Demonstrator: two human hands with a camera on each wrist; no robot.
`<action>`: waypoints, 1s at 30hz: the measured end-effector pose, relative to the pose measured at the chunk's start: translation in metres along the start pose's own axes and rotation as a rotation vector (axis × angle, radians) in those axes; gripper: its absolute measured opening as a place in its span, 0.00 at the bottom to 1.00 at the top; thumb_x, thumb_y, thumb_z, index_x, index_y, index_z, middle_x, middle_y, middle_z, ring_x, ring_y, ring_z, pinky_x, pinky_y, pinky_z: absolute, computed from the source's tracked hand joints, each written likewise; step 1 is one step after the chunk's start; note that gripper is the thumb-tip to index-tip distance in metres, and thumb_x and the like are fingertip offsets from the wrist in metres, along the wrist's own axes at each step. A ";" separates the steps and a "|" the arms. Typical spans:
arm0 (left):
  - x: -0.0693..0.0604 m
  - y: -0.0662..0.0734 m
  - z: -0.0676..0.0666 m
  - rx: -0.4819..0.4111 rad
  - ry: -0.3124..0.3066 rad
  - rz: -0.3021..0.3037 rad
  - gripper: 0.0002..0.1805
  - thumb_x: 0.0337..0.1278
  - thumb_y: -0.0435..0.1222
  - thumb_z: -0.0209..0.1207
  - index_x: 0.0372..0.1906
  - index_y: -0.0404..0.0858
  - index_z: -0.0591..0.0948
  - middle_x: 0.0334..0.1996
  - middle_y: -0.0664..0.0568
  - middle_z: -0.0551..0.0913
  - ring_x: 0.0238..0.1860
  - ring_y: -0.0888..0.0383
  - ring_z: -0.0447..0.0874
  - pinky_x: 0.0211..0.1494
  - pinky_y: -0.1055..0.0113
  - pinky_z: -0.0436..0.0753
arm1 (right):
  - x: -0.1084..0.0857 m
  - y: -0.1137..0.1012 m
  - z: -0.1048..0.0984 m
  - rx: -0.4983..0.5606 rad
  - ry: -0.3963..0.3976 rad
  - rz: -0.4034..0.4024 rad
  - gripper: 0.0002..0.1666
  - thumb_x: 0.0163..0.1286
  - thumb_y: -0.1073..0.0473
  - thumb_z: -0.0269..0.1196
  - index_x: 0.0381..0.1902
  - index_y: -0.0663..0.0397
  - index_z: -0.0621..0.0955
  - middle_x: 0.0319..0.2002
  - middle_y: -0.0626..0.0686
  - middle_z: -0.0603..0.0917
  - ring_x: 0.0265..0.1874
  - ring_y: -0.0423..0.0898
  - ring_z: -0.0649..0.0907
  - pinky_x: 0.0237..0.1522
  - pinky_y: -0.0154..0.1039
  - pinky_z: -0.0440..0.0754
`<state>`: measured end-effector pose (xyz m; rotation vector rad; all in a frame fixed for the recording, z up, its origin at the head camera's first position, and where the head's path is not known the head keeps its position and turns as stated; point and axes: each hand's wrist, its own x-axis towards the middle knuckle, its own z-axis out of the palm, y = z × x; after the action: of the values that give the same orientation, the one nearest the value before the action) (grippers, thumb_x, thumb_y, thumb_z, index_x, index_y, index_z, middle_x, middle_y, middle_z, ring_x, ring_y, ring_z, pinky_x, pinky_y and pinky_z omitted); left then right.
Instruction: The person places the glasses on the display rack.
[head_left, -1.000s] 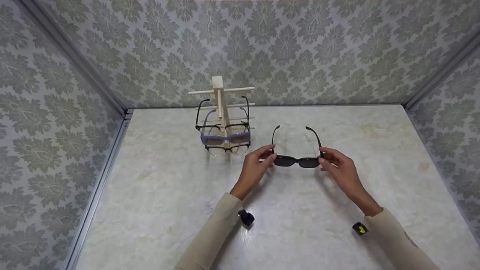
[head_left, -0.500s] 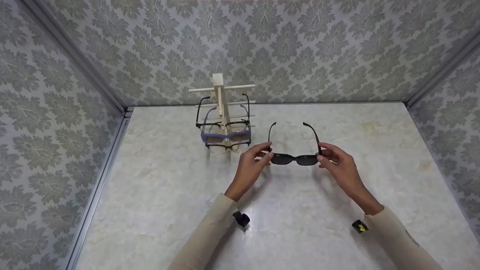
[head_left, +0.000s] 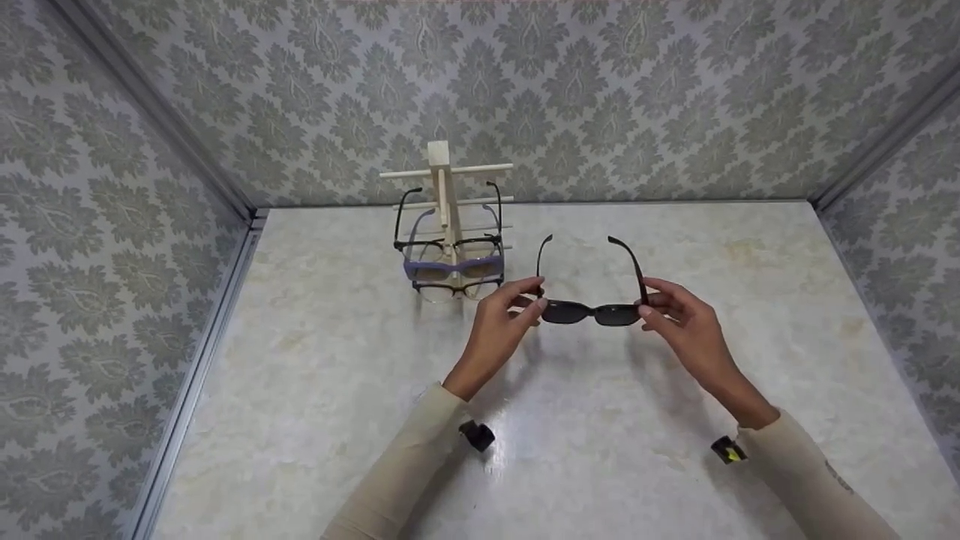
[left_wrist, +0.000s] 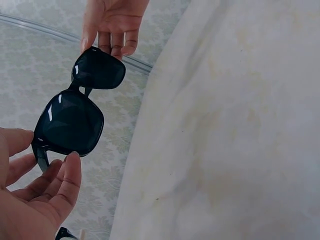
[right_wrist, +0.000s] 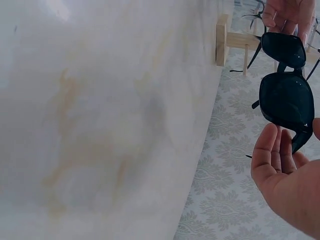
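Black sunglasses (head_left: 616, 315) with dark lenses are held up above the table, their temples unfolded and pointing to the back wall. My left hand (head_left: 495, 322) pinches the left hinge corner between thumb and fingers. At the other corner my right hand (head_left: 686, 330) pinches the frame in the same way. Both lenses of the sunglasses (left_wrist: 70, 122) show in the left wrist view, with the left hand (left_wrist: 42, 187) at the near corner. In the right wrist view the right hand (right_wrist: 292, 172) grips its corner of the sunglasses (right_wrist: 286, 100).
Left of the hands, a wooden glasses rack (head_left: 439, 154) with crossbars stands near the back wall. Black-framed glasses (head_left: 476, 241), purple sunglasses (head_left: 454, 268) and dark-rimmed glasses (head_left: 456, 289) hang on it, one below another. Patterned walls enclose the marbled table (head_left: 315, 420).
Both hands still hold the sunglasses. The left hand has shifted slightly left and toward the back; the sunglasses sit a little higher in the head view, as does the rack.
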<state>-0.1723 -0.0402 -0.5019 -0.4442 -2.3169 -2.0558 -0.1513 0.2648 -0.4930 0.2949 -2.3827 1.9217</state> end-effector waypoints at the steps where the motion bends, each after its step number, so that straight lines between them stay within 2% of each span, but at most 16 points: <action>1: 0.000 0.001 0.000 0.001 0.000 0.003 0.22 0.80 0.34 0.66 0.72 0.34 0.83 0.60 0.41 0.86 0.53 0.53 0.90 0.50 0.63 0.92 | 0.000 -0.001 0.000 0.001 -0.001 -0.003 0.28 0.81 0.68 0.67 0.75 0.64 0.78 0.54 0.68 0.85 0.50 0.44 0.88 0.49 0.35 0.90; 12: 0.001 0.019 -0.004 0.010 -0.004 0.041 0.22 0.80 0.34 0.66 0.72 0.33 0.83 0.60 0.43 0.87 0.53 0.55 0.91 0.50 0.62 0.93 | 0.000 -0.017 -0.005 -0.009 -0.014 -0.037 0.27 0.82 0.66 0.67 0.75 0.63 0.78 0.55 0.65 0.84 0.51 0.46 0.88 0.50 0.36 0.90; 20: 0.004 0.030 -0.007 0.025 -0.002 0.052 0.22 0.81 0.36 0.66 0.72 0.34 0.83 0.61 0.44 0.87 0.52 0.55 0.91 0.49 0.62 0.93 | 0.001 -0.030 -0.007 -0.008 -0.010 -0.055 0.28 0.82 0.68 0.66 0.75 0.67 0.77 0.54 0.65 0.85 0.51 0.47 0.88 0.50 0.36 0.90; 30: 0.010 0.050 -0.010 0.034 0.006 0.069 0.22 0.80 0.35 0.67 0.71 0.34 0.83 0.58 0.44 0.88 0.49 0.56 0.91 0.49 0.62 0.93 | 0.003 -0.048 -0.014 -0.022 -0.002 -0.090 0.27 0.82 0.69 0.65 0.75 0.62 0.79 0.53 0.62 0.86 0.50 0.47 0.88 0.51 0.37 0.90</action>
<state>-0.1723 -0.0428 -0.4502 -0.5093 -2.2954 -1.9814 -0.1460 0.2683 -0.4429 0.3960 -2.3465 1.8565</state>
